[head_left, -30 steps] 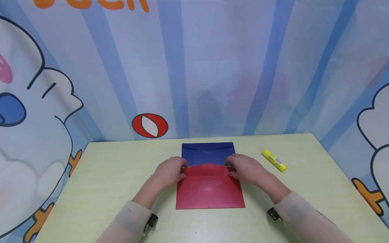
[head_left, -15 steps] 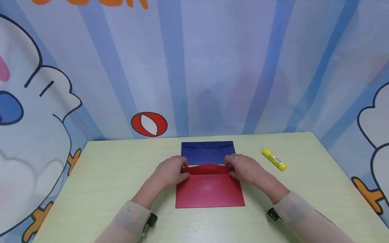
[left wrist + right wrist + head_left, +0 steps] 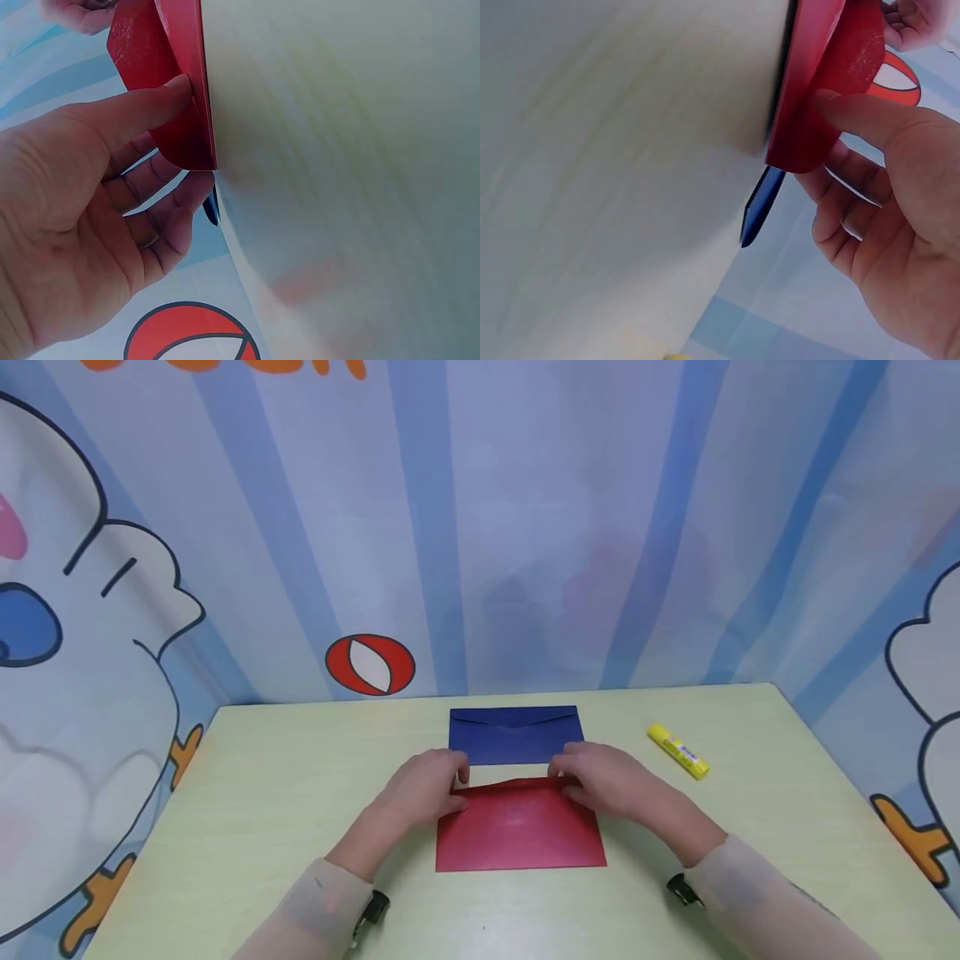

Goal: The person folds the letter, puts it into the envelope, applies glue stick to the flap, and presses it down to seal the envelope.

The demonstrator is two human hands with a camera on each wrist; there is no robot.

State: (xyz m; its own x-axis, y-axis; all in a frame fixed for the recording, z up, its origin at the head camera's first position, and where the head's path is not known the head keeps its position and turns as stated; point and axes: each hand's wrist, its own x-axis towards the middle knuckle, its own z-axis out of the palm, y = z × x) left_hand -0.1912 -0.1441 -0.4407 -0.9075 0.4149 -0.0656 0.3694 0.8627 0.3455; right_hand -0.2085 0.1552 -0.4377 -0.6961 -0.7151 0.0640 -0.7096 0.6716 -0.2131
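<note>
A red envelope lies on the table with its flap raised at the far edge. My left hand pinches the flap's left end, thumb on its inner face and the other fingers curled behind. At the right end, my right hand holds the flap the same way, its thumb near the fold. Just beyond lies a blue envelope, its flap folded down. My fingers partly overlap its near corners in the head view.
A yellow glue stick lies to the right of the blue envelope on the pale table. Behind the table's far edge hangs a blue striped backdrop with cartoon figures.
The red envelope's flap has tilted up from lying back toward the blue envelope. Both hands have turned it toward me, and a strip of table now shows between the two envelopes.
</note>
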